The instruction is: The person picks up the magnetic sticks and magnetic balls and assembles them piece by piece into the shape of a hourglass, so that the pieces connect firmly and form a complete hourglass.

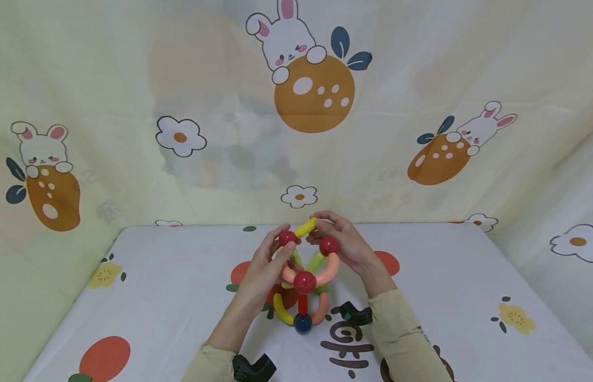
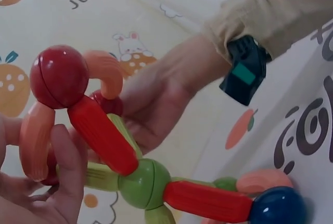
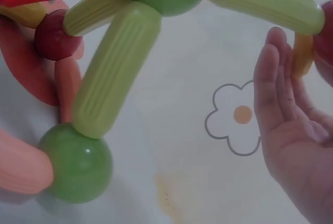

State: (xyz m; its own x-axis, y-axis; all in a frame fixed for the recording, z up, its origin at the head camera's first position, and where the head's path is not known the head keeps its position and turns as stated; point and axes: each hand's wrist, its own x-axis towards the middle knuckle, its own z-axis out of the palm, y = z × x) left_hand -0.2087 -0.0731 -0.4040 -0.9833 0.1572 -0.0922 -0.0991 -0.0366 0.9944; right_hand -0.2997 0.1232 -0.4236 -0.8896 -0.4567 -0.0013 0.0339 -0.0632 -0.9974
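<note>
Both hands hold a toy frame of ridged rods and balls above the table. In the head view my left hand [image 1: 265, 265] curls round a red ball [image 1: 287, 238] at the upper left. My right hand [image 1: 346, 241] is at the upper right, its fingertips pinching the far end of a yellow rod [image 1: 306, 227], beside another red ball [image 1: 328, 245]. A front red ball [image 1: 304, 282] joins curved pink rods. In the left wrist view a green ball [image 2: 145, 184] joins red rods and light green ones. A dark blue ball [image 1: 303, 323] is lowest.
The white tablecloth [image 1: 172, 297] has printed fruit, flowers and lettering. Behind it hangs a patterned curtain [image 1: 220, 159] with rabbits. Black wrist devices [image 1: 255, 368] are strapped at both sleeves.
</note>
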